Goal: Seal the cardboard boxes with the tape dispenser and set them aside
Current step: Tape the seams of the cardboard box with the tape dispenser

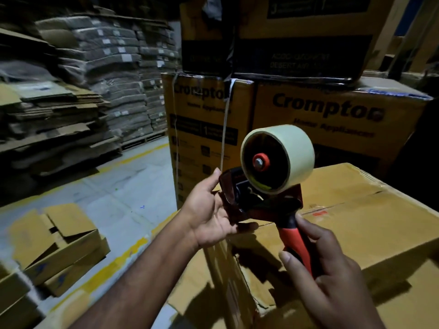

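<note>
A red and black tape dispenser [266, 195] with a pale roll of tape [278, 159] is held up in the air above a large plain cardboard box [356, 224]. My right hand [330, 283] grips its red handle from below. My left hand [209, 210] holds the dispenser's front end, fingers curled around the dark guard by the blade. The box's top flaps are closed, with the centre seam showing under the dispenser. Another cardboard box [237, 293] sits lower in front of it, partly in shadow.
Tall printed yellow cartons [332, 119] stand stacked right behind the box. Several small open cartons [61, 245] lie on the grey floor at the left beside a yellow floor line. Pallets of flattened cardboard [71, 96] fill the far left.
</note>
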Tool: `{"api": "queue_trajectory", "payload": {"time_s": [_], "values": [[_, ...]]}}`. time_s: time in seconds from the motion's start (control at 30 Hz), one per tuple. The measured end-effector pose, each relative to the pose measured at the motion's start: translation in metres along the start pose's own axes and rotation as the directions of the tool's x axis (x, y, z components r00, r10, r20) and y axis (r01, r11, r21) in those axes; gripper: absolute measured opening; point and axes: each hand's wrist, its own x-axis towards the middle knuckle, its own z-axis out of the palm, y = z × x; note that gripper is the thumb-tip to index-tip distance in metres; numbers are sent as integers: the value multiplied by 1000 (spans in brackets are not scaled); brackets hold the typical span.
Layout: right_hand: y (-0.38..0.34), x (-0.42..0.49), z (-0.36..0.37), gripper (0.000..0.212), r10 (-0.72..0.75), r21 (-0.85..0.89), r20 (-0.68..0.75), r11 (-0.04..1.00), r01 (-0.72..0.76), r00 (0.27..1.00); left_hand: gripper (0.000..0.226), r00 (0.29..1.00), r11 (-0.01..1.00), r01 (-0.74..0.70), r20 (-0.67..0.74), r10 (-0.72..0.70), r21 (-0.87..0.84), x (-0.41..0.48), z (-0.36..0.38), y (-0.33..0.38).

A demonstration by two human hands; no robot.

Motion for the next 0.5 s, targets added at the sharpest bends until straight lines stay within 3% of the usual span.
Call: {"api": "queue_trajectory", "payload": {"time_s": [0.13,0.33,0.43,0.5], "values": [[-3,-7,-1,56,-38,-19,9,999,38,999,68,998,999,42,40,-42,-3,-2,-6,1],[-9,-4,1,50,15,36,-12,999,-15,1000,34,997,993,53,53,-59,103,13,-16,13],[-11,1,4,59,69,44,-1,997,-69,998,29,995,955,70,42,-86,287,20,-19,35],[-10,4,6,61,90,49,-4,995,-90,996,32,994,875,81,23,-105,478,27,-23,52]]}}
